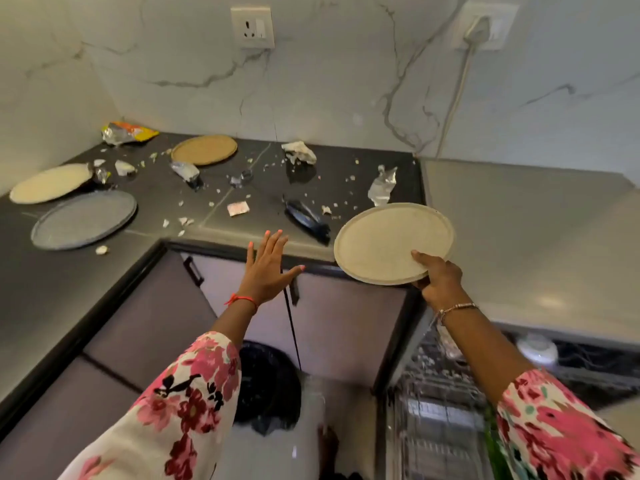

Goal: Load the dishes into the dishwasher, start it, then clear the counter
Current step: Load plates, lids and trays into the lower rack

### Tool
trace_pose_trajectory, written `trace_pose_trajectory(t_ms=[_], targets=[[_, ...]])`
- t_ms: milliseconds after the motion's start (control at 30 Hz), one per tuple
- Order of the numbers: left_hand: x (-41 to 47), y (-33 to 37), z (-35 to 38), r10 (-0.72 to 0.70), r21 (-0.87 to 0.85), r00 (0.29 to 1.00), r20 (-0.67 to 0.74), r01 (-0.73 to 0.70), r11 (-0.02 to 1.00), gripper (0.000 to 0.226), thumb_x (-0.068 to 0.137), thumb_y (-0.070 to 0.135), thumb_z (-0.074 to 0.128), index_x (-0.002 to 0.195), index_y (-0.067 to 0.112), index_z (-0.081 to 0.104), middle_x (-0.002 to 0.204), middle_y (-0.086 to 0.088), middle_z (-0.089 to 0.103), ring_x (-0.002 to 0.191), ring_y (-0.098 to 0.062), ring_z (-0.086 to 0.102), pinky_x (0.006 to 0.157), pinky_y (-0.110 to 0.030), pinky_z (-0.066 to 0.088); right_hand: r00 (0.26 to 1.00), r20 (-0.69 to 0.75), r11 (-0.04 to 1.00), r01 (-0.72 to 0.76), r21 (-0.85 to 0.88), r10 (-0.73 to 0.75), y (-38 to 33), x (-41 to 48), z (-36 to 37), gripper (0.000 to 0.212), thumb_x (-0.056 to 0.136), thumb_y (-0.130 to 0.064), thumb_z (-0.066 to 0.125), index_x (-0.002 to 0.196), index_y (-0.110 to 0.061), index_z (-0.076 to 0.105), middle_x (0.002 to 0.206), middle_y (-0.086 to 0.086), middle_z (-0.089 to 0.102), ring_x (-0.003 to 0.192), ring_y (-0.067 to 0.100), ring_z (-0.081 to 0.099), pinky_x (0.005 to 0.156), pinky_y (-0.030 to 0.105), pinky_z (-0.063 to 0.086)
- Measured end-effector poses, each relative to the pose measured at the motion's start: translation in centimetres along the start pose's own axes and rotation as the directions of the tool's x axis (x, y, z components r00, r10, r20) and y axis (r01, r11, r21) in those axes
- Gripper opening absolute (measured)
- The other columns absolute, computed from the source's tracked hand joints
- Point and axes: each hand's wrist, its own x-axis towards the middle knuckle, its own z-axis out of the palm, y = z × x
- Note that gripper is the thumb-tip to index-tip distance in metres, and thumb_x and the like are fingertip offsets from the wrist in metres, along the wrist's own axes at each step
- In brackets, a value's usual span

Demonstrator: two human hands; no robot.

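The round beige plate [388,240] is pinched at its near rim by the right hand [438,277], just off the front corner of the dark table [339,188]; the fingers beneath are hidden. The left hand [266,268] is flat, fingers spread. Below, the open dishwasher rack [440,410] is blurred.

Pink floral sleeves [180,403], red wrist thread [242,299], bracelet [457,308]

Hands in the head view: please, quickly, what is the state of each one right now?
Left hand: open, fingers straight, holding nothing.
Right hand: closed on the rim of the beige plate.
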Motion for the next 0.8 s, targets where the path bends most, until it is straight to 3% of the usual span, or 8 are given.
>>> trace_pose_trajectory(t_ms=[100,167,267,333,433,633,733,800], targets=[[-8.5,2.8,0.7,-0.008,-0.040,0.999,0.038,0.009,0.999,0.089,0.076,0.070,0.037,0.145,0.015,0.025,0.156,0.000,0.015,0.145,-0.018,0.000,0.115,-0.043,-0.007,1.000,0.011,0.999,-0.023,-0.033,0.023,1.6,-5.6,-5.4,0.040,0.076,0.005,0.068,0.114,0.003,0.057,0.123,0.018,0.058,0.099,0.030,0.057,0.084,0.043,0.050],[-13.6,4.6,1.6,-0.025,-0.034,0.994,0.107,0.029,0.999,0.098,0.068,0.075,0.025,0.146,0.016,0.022,0.156,0.000,0.013,0.145,-0.018,0.000,0.114,-0.041,-0.008,0.998,0.035,0.998,-0.045,-0.044,0.046,2.7,-8.5,-8.8,0.027,0.078,0.006,0.066,0.102,-0.002,0.060,0.123,0.017,0.057,0.103,0.030,0.057,0.089,0.047,0.048],[-20.7,7.2,3.0,-0.025,-0.042,0.983,0.183,0.033,0.999,0.103,0.064,0.077,0.016,0.147,0.017,0.018,0.157,0.000,0.009,0.145,-0.018,-0.001,0.114,-0.039,-0.009,0.997,-0.020,0.992,-0.078,-0.102,0.076,4.6,-12.6,-14.4,0.043,0.078,0.004,0.067,0.119,0.000,0.055,0.123,0.016,0.058,0.103,0.030,0.056,0.077,0.045,0.052],[-24.5,9.0,4.2,-0.013,-0.063,0.976,0.216,0.027,0.998,0.102,0.065,0.077,0.017,0.148,0.017,0.018,0.157,-0.001,0.008,0.145,-0.017,-0.003,0.114,-0.038,-0.011,0.995,-0.059,0.986,-0.090,-0.143,0.082,6.0,-14.7,-18.1,0.044,0.077,0.001,0.068,0.119,0.001,0.055,0.123,0.018,0.058,0.101,0.030,0.056,0.069,0.040,0.051],[-30.4,12.6,6.8,0.026,-0.074,0.959,0.281,-0.005,0.997,0.101,0.066,0.077,0.017,0.148,0.017,0.017,0.157,0.000,0.009,0.145,-0.017,-0.003,0.111,-0.033,-0.015,0.988,-0.113,0.974,-0.122,-0.190,0.102,7.7,-17.4,-24.6,0.035,0.077,0.003,0.068,0.111,0.003,0.059,0.122,0.020,0.059,0.100,0.032,0.057,0.079,0.042,0.049],[-38.7,21.1,12.9,0.092,-0.069,0.897,0.432,-0.070,0.995,0.113,0.060,0.085,0.010,0.149,0.014,0.015,0.157,-0.001,0.006,0.145,-0.016,-0.005,0.114,-0.036,-0.012,0.983,-0.180,0.953,-0.096,-0.286,0.044,8.2,-20.0,-38.1,0.038,0.079,0.002,0.066,0.116,0.006,0.057,0.106,0.013,0.061,0.092,0.028,0.056,0.067,0.035,0.051],[-41.5,26.0,15.8,0.123,-0.095,0.873,0.472,-0.088,0.992,0.123,0.055,0.093,0.001,0.149,0.015,0.012,0.157,0.001,0.003,0.144,-0.015,-0.006,0.113,-0.034,-0.013,0.982,-0.189,0.934,-0.053,-0.353,-0.015,7.1,-19.6,-44.8,0.035,0.079,0.001,0.066,0.113,0.006,0.058,0.101,0.012,0.061,0.090,0.028,0.056,0.071,0.036,0.049],[-43.0,29.8,17.8,0.119,-0.112,0.857,0.501,-0.072,0.991,0.116,0.059,0.088,0.011,0.149,0.015,0.014,0.157,0.000,0.005,0.144,-0.015,-0.004,0.114,-0.035,-0.009,0.982,-0.184,0.913,-0.030,-0.407,-0.050,5.9,-18.4,-49.3,0.032,0.079,0.001,0.065,0.110,0.007,0.059,0.100,0.013,0.061,0.089,0.027,0.057,0.070,0.034,0.050]])
